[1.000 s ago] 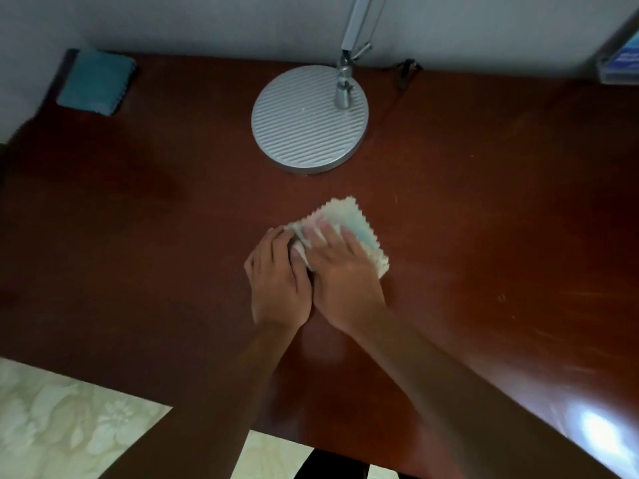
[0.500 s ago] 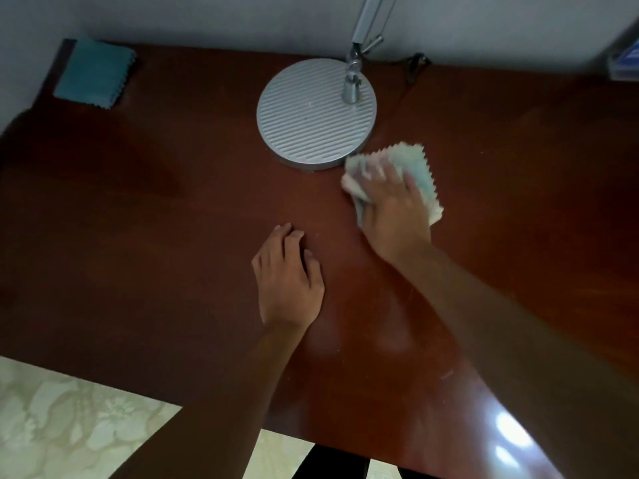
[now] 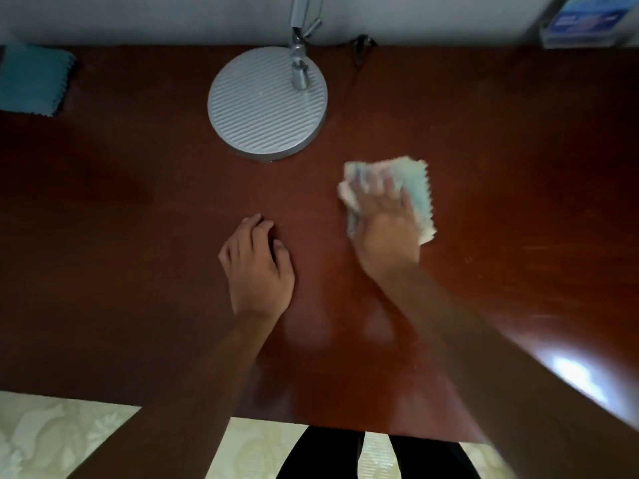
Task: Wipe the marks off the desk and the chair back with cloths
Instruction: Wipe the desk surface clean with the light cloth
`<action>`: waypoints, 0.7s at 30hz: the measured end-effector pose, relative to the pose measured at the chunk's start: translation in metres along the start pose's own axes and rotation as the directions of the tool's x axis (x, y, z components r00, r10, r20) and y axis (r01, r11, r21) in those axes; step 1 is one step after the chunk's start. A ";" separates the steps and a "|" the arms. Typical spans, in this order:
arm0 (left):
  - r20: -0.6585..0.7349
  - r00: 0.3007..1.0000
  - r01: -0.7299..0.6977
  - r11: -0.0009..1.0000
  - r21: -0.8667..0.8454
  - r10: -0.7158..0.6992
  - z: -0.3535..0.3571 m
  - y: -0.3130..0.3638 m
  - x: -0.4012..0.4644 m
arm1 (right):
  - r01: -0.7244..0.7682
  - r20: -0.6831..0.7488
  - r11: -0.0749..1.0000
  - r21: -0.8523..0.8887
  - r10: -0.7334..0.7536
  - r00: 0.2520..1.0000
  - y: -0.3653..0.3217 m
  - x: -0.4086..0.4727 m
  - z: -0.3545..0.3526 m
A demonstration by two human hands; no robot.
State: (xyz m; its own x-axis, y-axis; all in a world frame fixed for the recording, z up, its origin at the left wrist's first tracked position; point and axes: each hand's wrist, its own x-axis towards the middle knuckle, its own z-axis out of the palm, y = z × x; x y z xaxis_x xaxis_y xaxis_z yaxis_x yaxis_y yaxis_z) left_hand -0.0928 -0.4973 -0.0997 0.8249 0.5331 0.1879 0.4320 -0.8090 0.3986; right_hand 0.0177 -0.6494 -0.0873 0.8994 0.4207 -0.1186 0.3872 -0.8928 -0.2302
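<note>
A pale folded cloth (image 3: pixel 420 188) with zigzag edges lies on the dark red-brown desk (image 3: pixel 138 236), right of the middle. My right hand (image 3: pixel 385 229) presses flat on it with its fingers spread; the hand is blurred. My left hand (image 3: pixel 256 267) rests on the bare desk to the left of the cloth, fingers loosely bent, holding nothing. A second, teal cloth (image 3: pixel 33 79) lies folded at the far left back corner. No chair is in view.
A round ribbed silver lamp base (image 3: pixel 266 105) with its stem stands at the back centre, its cable behind it. A clear holder with a blue card (image 3: pixel 587 24) sits at the back right. A patterned pale floor (image 3: pixel 52 433) shows below the desk's front edge.
My right hand slid the pale cloth from beside my left hand up toward the lamp base, then to the right of it. My left hand has stayed resting on the desk.
</note>
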 end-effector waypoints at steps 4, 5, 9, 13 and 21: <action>-0.001 1.000 -0.029 0.999 -0.035 0.029 -0.002 0.005 -0.003 | 0.231 0.003 0.972 0.048 -0.231 0.973 -0.036 -0.091 0.025; 0.012 0.999 -0.039 0.998 -0.055 0.040 -0.002 0.009 -0.002 | 0.249 -0.014 0.965 0.086 -0.249 0.968 -0.030 -0.101 0.025; 0.080 0.980 -0.172 0.979 -0.113 0.182 0.003 0.040 0.002 | 0.083 -0.056 0.995 0.063 -0.079 0.995 0.047 -0.093 0.000; 0.082 0.950 -0.291 0.949 -0.123 0.302 0.017 0.086 0.001 | -0.292 -0.129 0.949 0.122 0.307 0.943 0.127 -0.082 -0.033; 0.115 0.880 -0.441 0.883 -0.158 0.460 0.042 0.133 -0.018 | 0.050 -0.108 0.994 0.095 -0.039 0.993 0.051 -0.134 0.002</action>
State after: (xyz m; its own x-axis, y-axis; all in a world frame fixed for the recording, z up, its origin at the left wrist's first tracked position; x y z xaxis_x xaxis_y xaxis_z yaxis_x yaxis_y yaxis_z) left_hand -0.0345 -0.6249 -0.0878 0.9669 0.0685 0.2459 -0.0399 -0.9108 0.4108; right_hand -0.0836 -0.7515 -0.0850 0.9002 0.4355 -0.0040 0.4105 -0.8515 -0.3262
